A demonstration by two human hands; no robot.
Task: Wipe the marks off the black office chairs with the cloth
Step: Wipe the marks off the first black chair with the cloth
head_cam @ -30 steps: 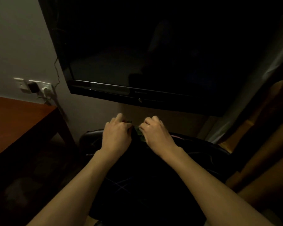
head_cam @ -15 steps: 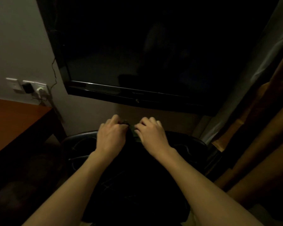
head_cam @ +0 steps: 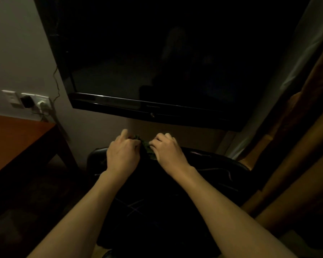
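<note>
A black office chair (head_cam: pixel 209 164) stands below me in dim light, with faint pale lines on its seat. A small dark green cloth (head_cam: pixel 146 146) is bunched between my two hands above the chair's far edge. My left hand (head_cam: pixel 122 152) pinches the cloth's left side with curled fingers. My right hand (head_cam: pixel 168 149) grips its right side, knuckles up. Most of the cloth is hidden by my fingers.
A large black television (head_cam: pixel 157 62) hangs on the wall just beyond the chair. A brown wooden table (head_cam: pixel 17 142) stands at the left, under a wall socket (head_cam: pixel 35 101) with plugs and a cable. Brownish curtains (head_cam: pixel 296 146) hang at the right.
Both hands stay together on the cloth and have drawn slightly apart, showing more of the cloth between them. The view has shifted a little.
</note>
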